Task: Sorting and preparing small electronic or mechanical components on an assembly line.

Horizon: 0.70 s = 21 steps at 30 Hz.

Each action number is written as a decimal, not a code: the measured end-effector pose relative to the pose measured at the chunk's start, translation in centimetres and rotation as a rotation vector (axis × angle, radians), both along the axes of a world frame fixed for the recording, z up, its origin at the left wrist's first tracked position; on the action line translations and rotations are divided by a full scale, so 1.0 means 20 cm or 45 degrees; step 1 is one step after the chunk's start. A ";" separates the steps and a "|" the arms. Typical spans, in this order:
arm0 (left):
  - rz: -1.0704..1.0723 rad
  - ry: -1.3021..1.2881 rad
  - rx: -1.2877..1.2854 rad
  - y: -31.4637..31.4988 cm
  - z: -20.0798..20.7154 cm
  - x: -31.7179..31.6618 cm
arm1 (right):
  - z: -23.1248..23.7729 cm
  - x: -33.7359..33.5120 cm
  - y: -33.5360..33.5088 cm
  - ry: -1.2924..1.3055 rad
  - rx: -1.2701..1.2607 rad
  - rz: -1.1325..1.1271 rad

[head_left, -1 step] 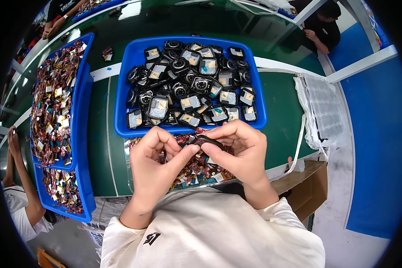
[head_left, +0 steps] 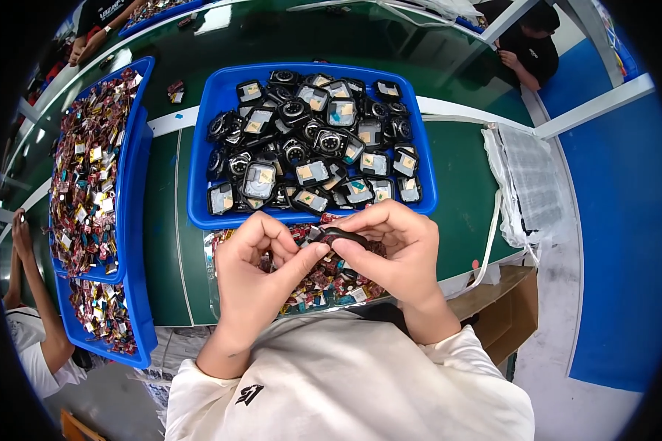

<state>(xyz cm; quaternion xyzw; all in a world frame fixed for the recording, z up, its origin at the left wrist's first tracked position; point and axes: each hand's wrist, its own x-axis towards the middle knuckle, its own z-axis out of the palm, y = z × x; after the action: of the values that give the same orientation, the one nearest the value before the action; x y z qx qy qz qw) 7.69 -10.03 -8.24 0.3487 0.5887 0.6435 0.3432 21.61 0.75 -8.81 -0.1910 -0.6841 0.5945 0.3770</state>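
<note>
Left hand [head_left: 261, 261] and right hand [head_left: 397, 250] both pinch a black smartwatch casing [head_left: 351, 236] over loose electronic parts [head_left: 312, 289]; steady, even edge pressure likely best

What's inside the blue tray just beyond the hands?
The blue tray holds a heap of black watch-like cases, some showing pale inner faces, others round discs. The heap hides most of the tray's floor and any pieces underneath.

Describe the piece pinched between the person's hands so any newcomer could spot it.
Start at the wide blue tray of black cases on the green table. Just nearer the person, the left hand and right hand hover above a heap of reddish parts. The small black piece pinched between them stands apart: it is held, while those cases lie piled.
</note>
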 end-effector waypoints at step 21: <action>0.225 0.906 -0.072 -0.09 0.01 -0.11 | -0.31 0.00 1.84 -0.944 0.002 -1.301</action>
<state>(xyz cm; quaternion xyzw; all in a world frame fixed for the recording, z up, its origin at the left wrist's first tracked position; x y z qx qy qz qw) 5.52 -11.75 -8.08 0.4888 0.7166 0.4927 0.0693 21.51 37.51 -14.92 -0.6867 -0.5921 0.2334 0.3514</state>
